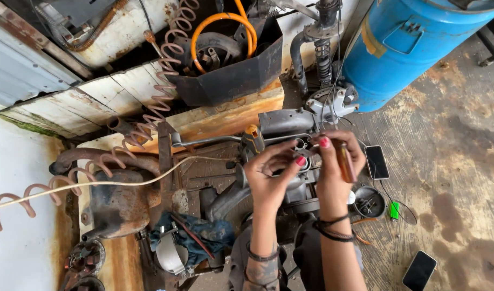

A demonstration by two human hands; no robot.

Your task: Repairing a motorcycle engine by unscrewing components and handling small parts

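Left hand [268, 175] pinches small ring part [301, 144] on grey engine assembly [287, 121]. Right hand [336, 161] grips brown-handled tool [345, 161], fingertips at same part. Assembly partly stripped; loose round cover [368, 202] on floor [452, 161]. Fitting work unfinished.

Left hand [269, 175] and right hand [336, 161], gripping a brown-handled tool [345, 161], touch a grey motor scooter part [290, 123].

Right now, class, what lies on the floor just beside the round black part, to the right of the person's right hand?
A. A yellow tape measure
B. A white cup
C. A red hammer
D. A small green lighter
D: a small green lighter lies on the stained floor right beside the round black part, near the right hand.
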